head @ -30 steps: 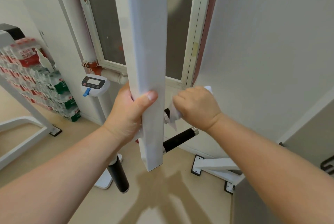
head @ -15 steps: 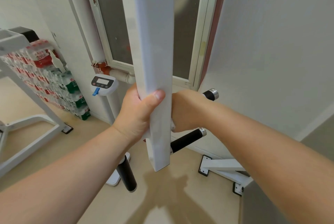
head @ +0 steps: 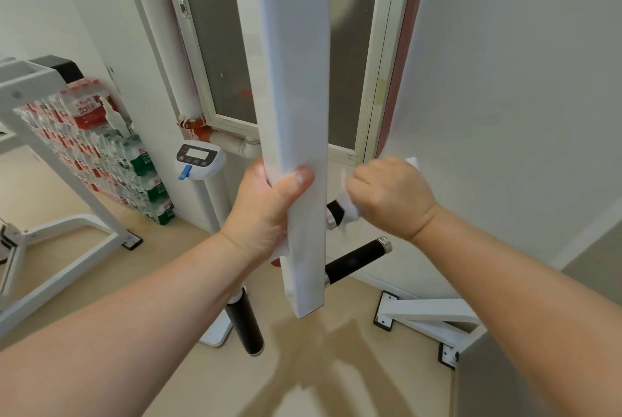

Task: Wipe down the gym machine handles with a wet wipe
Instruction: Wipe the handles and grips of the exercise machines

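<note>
A white square machine bar (head: 296, 80) hangs down the middle of the view. My left hand (head: 266, 211) grips it near its lower end, thumb across the front face. Three black handles stick out near the bar's bottom: an upper right handle (head: 336, 213), a lower right handle (head: 356, 260) and a lower left handle (head: 245, 327). My right hand (head: 392, 196) holds a white wet wipe (head: 348, 206) wrapped around the upper right handle, covering most of it; only the handle's inner black end shows.
A white weighing scale with a display head (head: 198, 159) stands behind the bar. Stacked packs of bottled water (head: 111, 160) line the left wall. A white machine frame (head: 50, 234) stands at left, and another frame foot (head: 427, 315) lies at lower right.
My right hand with the wipe slid in along the upper right handle toward the bar, then back out to the right. My left hand kept its grip on the bar.
</note>
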